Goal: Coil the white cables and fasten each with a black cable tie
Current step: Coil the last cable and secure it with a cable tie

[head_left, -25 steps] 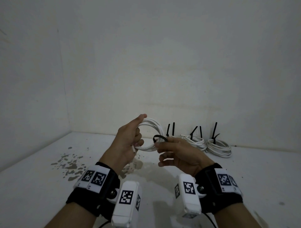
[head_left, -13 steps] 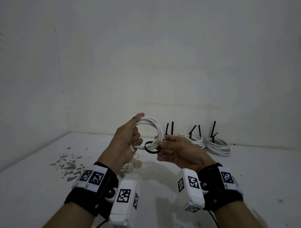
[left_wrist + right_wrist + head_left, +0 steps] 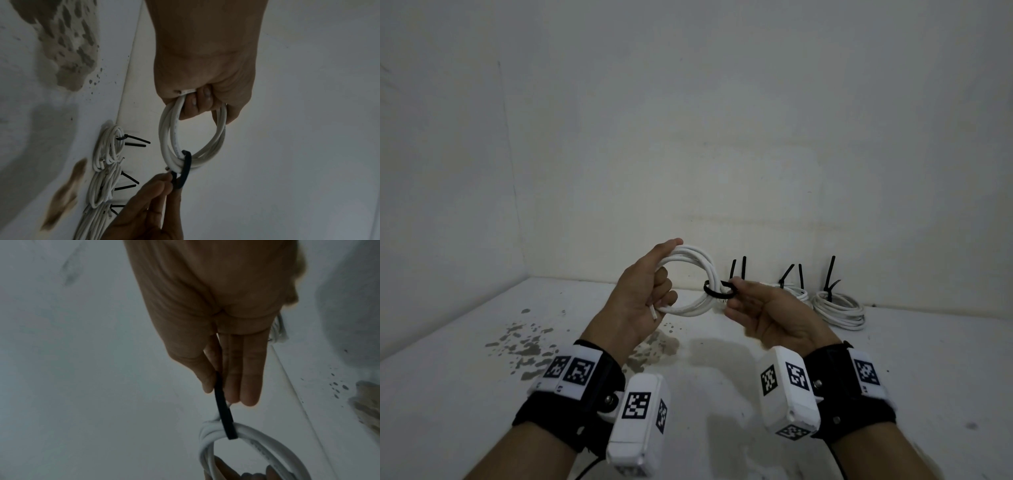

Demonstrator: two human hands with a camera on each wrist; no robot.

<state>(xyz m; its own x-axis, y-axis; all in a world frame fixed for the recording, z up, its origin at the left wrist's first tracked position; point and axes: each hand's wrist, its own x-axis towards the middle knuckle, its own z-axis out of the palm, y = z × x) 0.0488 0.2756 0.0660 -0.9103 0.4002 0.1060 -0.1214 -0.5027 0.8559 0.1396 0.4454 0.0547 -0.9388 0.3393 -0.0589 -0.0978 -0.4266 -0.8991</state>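
Note:
My left hand (image 3: 645,291) grips a coiled white cable (image 3: 702,270) held upright in the air, fingers curled through the loop (image 3: 195,107). A black cable tie (image 3: 717,290) is looped around the coil's right side (image 3: 186,167). My right hand (image 3: 756,308) pinches the tie between thumb and fingers (image 3: 218,386), just right of the coil (image 3: 222,431). The tie's two ends meet at my fingertips, hidden behind them.
Three tied white coils lie along the back wall on the white surface, with black tie tails sticking up (image 3: 839,308) (image 3: 796,291) (image 3: 738,270). Grey-brown stains (image 3: 524,346) mark the surface at left. Walls stand close at left and behind.
The tie loop has moved from the coil's lower edge up onto its right side. My right hand has shifted slightly right and up with it. The left hand stays put.

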